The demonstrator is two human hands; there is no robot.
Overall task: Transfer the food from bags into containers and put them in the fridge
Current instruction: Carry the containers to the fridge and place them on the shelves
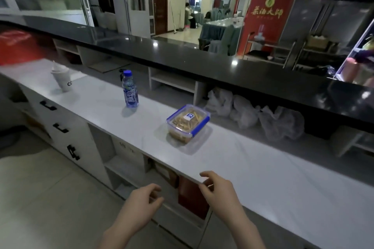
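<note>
Left hand: the left hand (141, 201) hangs in front of the counter edge, below the level of the worktop, palm turned inward. Its fingers (154, 188) are loosely curled with a gap between thumb and forefinger, and they hold nothing and touch nothing.

Right hand: the right hand (217, 192) sits at the near edge of the white countertop (273, 178). Its fingers (208, 175) are bent and spread in a loose claw, empty. The fingertips are over the counter's lip; whether they actually touch it cannot be told.

Food container: a clear plastic food container (187, 123) stands upright on the white countertop, well ahead of both hands. Its lid is on, with blue clips down along the sides and a small blue-and-white label on top. Tan, stick-shaped food fills it.

Bags: several crumpled translucent plastic bags (261, 116) lie on the lower shelf behind the counter, under the dark raised ledge (182, 54), just beyond and to the right of the container.

Bottle: a blue-labelled drink bottle (130, 89) with a blue cap stands upright to the left of the container, apart from it.

Cup: a white paper cup (61, 80) stands further left near the counter's far end.

Cabinet: white drawers with black handles (60, 127) and open cubbies run beneath the worktop.
</note>
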